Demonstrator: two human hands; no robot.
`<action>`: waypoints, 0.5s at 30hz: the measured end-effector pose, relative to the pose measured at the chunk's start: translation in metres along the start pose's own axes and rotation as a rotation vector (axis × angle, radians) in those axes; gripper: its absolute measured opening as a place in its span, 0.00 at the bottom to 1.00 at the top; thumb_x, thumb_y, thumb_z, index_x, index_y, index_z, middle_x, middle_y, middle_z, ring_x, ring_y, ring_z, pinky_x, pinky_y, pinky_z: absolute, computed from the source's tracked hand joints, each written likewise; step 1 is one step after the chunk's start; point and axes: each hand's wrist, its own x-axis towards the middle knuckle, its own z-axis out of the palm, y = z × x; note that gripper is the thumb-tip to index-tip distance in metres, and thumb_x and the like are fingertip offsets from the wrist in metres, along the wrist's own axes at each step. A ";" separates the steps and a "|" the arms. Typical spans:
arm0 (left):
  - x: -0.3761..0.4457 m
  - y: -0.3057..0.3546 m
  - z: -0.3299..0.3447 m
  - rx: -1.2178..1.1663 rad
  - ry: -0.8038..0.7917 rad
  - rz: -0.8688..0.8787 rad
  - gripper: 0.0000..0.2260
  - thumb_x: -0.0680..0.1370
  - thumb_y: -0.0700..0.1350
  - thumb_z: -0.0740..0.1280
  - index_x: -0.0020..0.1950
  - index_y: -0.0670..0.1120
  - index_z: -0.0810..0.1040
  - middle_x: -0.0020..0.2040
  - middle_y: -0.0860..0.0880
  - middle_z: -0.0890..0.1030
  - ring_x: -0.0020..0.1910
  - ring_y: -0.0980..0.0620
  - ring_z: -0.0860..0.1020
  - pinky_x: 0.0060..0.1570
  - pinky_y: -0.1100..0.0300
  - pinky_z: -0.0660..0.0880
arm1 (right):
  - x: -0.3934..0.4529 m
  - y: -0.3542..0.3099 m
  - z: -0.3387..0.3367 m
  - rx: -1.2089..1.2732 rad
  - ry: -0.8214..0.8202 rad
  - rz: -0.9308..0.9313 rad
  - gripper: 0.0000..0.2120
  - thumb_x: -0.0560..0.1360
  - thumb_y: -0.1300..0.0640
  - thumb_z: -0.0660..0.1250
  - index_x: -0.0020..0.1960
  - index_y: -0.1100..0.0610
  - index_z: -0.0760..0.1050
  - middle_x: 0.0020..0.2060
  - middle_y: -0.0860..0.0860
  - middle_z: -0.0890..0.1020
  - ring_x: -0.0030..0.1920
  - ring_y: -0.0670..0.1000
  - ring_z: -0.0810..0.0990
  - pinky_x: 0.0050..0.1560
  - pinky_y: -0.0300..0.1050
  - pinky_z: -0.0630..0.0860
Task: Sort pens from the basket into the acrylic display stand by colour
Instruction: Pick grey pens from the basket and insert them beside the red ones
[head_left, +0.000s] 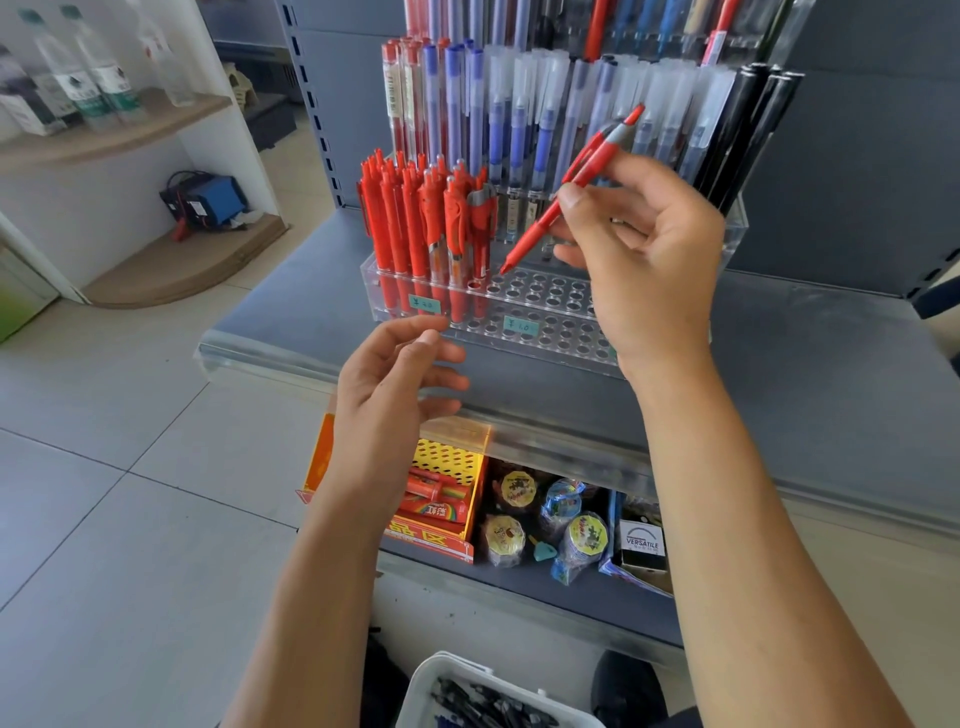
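Placing step: right hand (636, 249) pinches a red pen (563, 189), tip just over the acrylic display stand (519, 312). Left hand (400, 384) relaxed, holding nothing. Next move likely needs lowering the tip into the free hole beside the red pens (426, 218) left of the grip

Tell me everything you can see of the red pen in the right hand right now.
The red pen is a slim plastic-looking retractable with a grey band near its top and a red clicker. The right hand pinches it mid-barrel. It slants, tip down and to the left, the point hovering just above the empty holes of the acrylic stand, beside the cluster of red pens. Whether the tip touches the stand is unclear.
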 end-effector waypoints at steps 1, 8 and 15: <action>0.000 0.000 0.000 -0.002 -0.001 -0.001 0.08 0.84 0.41 0.62 0.58 0.43 0.80 0.43 0.48 0.83 0.40 0.51 0.82 0.39 0.58 0.78 | 0.000 0.001 0.001 0.005 0.003 -0.001 0.09 0.79 0.62 0.70 0.58 0.61 0.80 0.43 0.55 0.86 0.46 0.52 0.87 0.42 0.43 0.84; 0.000 0.001 -0.001 -0.019 -0.010 -0.011 0.08 0.84 0.41 0.62 0.55 0.43 0.80 0.42 0.49 0.83 0.39 0.52 0.81 0.39 0.59 0.78 | -0.002 0.010 0.011 -0.005 -0.005 -0.002 0.10 0.78 0.61 0.72 0.58 0.61 0.81 0.43 0.53 0.86 0.46 0.50 0.87 0.42 0.45 0.84; 0.000 0.002 -0.002 -0.026 -0.022 -0.016 0.08 0.84 0.41 0.62 0.56 0.42 0.80 0.42 0.48 0.83 0.39 0.51 0.81 0.40 0.58 0.78 | -0.004 0.015 0.018 -0.045 -0.019 -0.023 0.10 0.78 0.60 0.72 0.59 0.59 0.82 0.42 0.50 0.86 0.44 0.49 0.87 0.42 0.47 0.85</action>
